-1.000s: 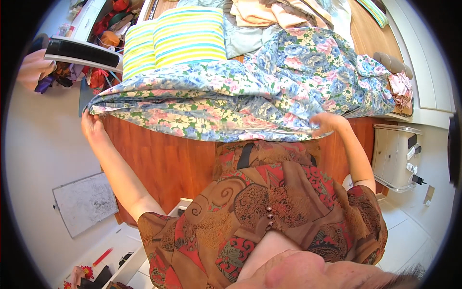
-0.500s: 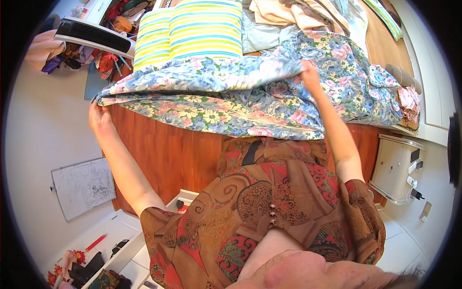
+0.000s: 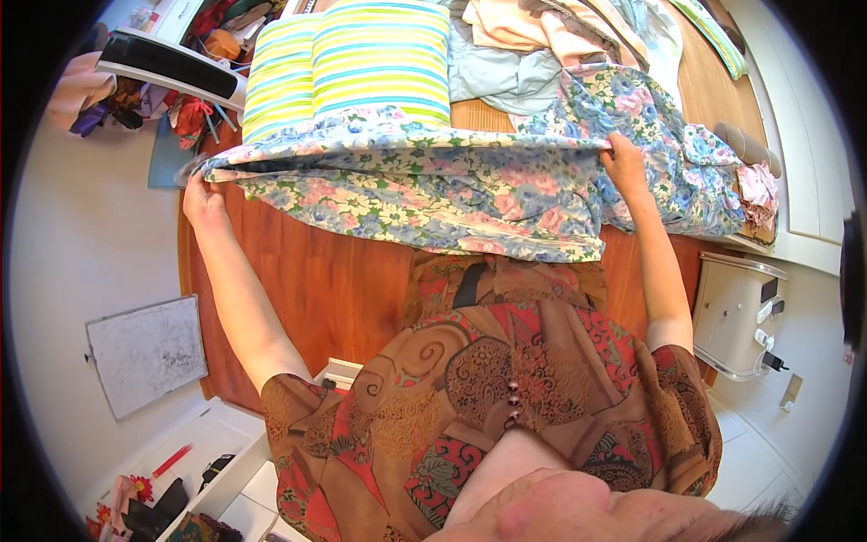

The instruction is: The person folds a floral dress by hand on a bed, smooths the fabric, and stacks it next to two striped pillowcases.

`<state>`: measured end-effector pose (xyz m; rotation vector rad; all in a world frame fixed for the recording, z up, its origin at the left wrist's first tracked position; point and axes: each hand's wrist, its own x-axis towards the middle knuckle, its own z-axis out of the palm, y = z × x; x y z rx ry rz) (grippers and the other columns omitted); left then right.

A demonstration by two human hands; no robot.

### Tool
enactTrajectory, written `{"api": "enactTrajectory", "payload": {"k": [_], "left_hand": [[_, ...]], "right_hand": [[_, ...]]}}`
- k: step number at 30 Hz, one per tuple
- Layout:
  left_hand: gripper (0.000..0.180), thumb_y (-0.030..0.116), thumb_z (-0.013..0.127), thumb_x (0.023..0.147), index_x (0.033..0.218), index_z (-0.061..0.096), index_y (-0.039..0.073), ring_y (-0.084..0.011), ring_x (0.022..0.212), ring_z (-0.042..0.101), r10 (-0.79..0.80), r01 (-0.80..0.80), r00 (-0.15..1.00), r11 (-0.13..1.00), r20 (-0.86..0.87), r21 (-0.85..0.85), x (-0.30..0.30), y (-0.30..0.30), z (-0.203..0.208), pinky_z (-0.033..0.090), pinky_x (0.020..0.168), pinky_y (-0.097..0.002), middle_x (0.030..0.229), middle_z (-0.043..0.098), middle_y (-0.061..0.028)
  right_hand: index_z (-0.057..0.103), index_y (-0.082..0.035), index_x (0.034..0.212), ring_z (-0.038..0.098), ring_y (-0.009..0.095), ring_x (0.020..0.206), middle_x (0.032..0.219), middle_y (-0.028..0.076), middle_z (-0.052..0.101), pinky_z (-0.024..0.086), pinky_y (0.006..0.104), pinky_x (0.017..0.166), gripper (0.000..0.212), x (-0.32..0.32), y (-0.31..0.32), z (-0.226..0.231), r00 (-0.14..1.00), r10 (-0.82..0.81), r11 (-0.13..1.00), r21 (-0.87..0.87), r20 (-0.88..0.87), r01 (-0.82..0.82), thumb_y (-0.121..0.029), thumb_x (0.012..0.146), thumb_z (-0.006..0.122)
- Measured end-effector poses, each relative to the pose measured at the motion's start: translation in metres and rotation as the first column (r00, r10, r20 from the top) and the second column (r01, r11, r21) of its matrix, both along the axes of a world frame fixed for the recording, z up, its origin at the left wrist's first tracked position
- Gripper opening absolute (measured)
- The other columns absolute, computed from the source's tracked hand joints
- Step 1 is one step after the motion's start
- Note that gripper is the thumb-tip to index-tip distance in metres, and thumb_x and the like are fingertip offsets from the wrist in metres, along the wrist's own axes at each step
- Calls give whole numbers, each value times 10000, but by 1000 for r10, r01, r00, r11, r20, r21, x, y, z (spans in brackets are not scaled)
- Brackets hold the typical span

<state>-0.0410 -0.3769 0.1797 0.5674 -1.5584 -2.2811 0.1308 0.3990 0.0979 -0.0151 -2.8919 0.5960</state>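
Observation:
A large blue, pink and cream floral cloth (image 3: 506,203), perhaps a sheet or cover, stretches between my hands and hangs over the near side of the bed. My left hand (image 3: 204,194) grips its far-left corner. At the right, my right hand (image 3: 625,165) is closed on its upper edge. The edge runs nearly straight from hand to hand, and a dark fold gapes near the left end. More of the same cloth lies bunched on the bed beyond my right hand.
Two striped pillows (image 3: 379,68) lie at the far left of the bed, beside a pale blue cloth (image 3: 501,77) and a peach blanket (image 3: 519,27). A grey roll (image 3: 748,149) and a pink cloth (image 3: 759,194) are at the right edge. A white cabinet (image 3: 736,312) stands right; a whiteboard (image 3: 149,352) leans left.
My right hand has moved right along the cloth, pulling its upper edge straighter. My left hand has shifted slightly to the right, still holding the corner.

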Motion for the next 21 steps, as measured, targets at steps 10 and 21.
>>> {"api": "enactTrajectory", "payload": {"k": [10, 21], "left_hand": [[78, 4, 556, 847, 905, 606, 15, -153, 780, 636, 39, -40, 995, 999, 95, 6, -18, -55, -16, 504, 619, -235, 872, 661, -76], [121, 18, 507, 881, 974, 570, -28, -199, 846, 651, 31, -31, 997, 1000, 68, 0, -10, -38, -8, 560, 701, -277, 950, 654, -121]], "right_hand": [[629, -44, 886, 611, 355, 803, 796, 163, 611, 487, 475, 684, 219, 44, -137, -42, 879, 365, 926, -24, 306, -376, -251, 820, 602], [603, -46, 1066, 597, 368, 889, 910, 175, 624, 470, 447, 775, 443, 77, -132, -55, 769, 383, 905, -41, 512, -424, -371, 774, 681]]}}
